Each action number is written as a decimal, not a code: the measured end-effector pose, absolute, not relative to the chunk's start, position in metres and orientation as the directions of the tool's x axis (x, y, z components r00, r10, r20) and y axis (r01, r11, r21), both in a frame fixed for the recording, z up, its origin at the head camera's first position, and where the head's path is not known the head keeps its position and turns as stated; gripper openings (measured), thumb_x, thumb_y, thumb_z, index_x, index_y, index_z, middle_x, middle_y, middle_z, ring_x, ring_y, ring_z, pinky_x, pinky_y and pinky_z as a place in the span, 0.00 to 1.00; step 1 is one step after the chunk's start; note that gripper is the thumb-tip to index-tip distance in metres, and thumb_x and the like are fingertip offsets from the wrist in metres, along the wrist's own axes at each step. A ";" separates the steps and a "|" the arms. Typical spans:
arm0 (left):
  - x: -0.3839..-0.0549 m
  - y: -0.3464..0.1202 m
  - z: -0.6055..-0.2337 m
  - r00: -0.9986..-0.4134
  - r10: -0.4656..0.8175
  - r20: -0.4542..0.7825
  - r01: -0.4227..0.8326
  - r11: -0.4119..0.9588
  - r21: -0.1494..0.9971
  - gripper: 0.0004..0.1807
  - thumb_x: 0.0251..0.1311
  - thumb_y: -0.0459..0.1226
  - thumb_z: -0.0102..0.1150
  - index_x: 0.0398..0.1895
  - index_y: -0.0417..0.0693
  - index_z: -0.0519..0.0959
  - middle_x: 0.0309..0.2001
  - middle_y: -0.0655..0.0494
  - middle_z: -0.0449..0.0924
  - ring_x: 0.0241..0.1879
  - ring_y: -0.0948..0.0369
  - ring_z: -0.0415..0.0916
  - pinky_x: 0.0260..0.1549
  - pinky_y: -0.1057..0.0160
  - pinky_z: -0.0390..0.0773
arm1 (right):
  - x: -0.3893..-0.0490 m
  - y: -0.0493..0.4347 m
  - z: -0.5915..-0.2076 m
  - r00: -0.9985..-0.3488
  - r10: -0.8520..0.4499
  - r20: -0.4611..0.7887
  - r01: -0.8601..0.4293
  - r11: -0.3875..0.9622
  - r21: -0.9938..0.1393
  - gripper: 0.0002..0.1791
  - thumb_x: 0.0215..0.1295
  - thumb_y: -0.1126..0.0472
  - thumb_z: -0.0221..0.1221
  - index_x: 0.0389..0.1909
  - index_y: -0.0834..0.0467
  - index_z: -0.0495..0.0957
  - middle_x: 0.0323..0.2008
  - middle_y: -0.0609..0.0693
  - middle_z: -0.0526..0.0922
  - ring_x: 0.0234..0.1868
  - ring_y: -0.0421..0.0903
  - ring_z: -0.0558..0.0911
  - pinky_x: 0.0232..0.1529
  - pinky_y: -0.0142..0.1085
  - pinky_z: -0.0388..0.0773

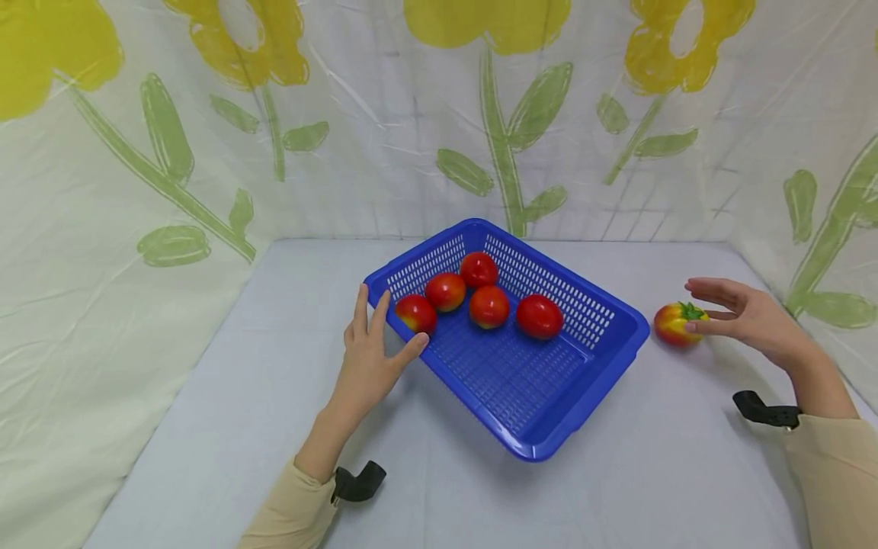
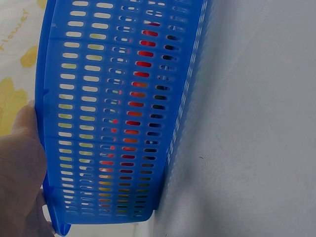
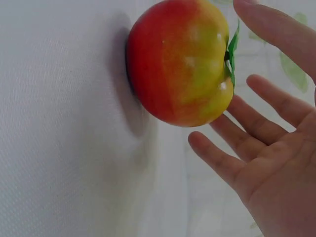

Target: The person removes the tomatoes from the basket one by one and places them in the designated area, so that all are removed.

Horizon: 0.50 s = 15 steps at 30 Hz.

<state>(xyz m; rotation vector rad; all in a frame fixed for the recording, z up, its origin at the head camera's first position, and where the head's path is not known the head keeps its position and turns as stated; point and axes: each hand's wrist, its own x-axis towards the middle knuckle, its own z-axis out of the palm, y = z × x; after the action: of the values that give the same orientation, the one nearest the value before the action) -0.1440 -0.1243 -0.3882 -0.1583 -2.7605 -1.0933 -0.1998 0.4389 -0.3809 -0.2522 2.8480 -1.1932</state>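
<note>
In the head view, a blue plastic basket [image 1: 590, 404] stands at an angle on the table, with several red tomatoes [image 1: 489, 306] inside, mostly toward its left and back. My left hand [image 1: 370, 366] is at the basket's left rim, fingers spread, thumb over the edge. The left wrist view shows that hand beside the rim of the slotted wall [image 2: 103, 128]; part of it is cut off. Right of the basket, a red and yellow tomato [image 1: 671, 324] with a green leafy top lies on the table. My right hand [image 1: 761, 320] reaches around it, thumb and fingers apart; the right wrist view shows fingers behind the tomato [image 3: 177, 64].
A pale cloth covers the table [image 1: 274, 427]. Behind and at the sides hangs a white curtain [image 1: 384, 114] painted with yellow flowers and green stems. Each wrist wears a black camera mount, such as the left one [image 1: 360, 482].
</note>
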 end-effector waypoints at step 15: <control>-0.143 -0.124 -0.387 -0.983 0.029 0.182 0.146 0.727 0.671 0.53 0.58 0.68 0.53 0.80 0.58 0.45 0.78 0.60 0.21 0.72 0.36 0.38 0.53 0.29 0.63 | -0.197 0.431 -0.370 -0.988 -0.130 0.081 -0.147 0.653 -0.743 0.36 0.62 0.54 0.68 0.70 0.55 0.66 0.60 0.46 0.72 0.49 0.23 0.73 0.43 0.17 0.70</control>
<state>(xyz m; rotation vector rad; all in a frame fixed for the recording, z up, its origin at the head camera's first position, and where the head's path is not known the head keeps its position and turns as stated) -0.1430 -0.1239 -0.3865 -0.1407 -2.7691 -1.0964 -0.1970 0.4309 -0.3701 -0.2404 2.8750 -1.2956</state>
